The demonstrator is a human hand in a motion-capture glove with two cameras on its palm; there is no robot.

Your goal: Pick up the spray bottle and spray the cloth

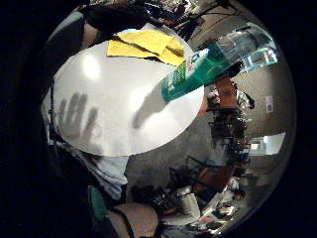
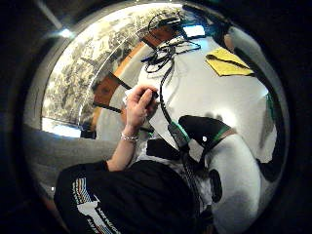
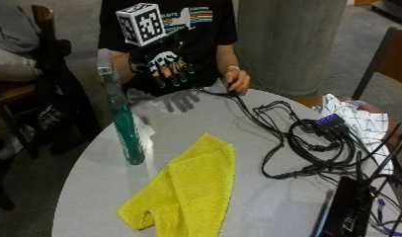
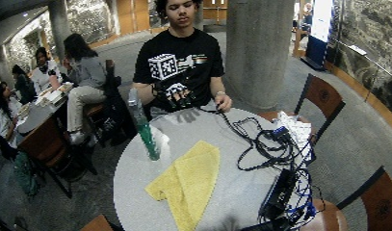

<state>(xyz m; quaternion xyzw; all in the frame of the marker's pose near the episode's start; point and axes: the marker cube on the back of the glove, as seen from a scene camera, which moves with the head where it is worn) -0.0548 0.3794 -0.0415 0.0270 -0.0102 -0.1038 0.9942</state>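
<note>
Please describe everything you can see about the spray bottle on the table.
The spray bottle is tall and slim, of clear plastic, filled with teal-green liquid in its lower part, with a pale sprayer head on top. It stands upright near the edge of the round table, beside the yellow cloth but apart from it. No hand touches it.

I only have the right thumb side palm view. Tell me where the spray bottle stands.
Observer: The spray bottle stands upright near the table edge, beside the yellow cloth.
Operator: Report the gloved hand.
Observer: The right hand hovers above the table's far edge, fingers spread, holding nothing.
Operator: Say whether bottle and cloth touch.
Observer: They look apart, with a strip of bare tabletop between them in the outside view.
Operator: Report the bare hand.
Observer: The left hand rests at the table edge, on a black cable.
</note>
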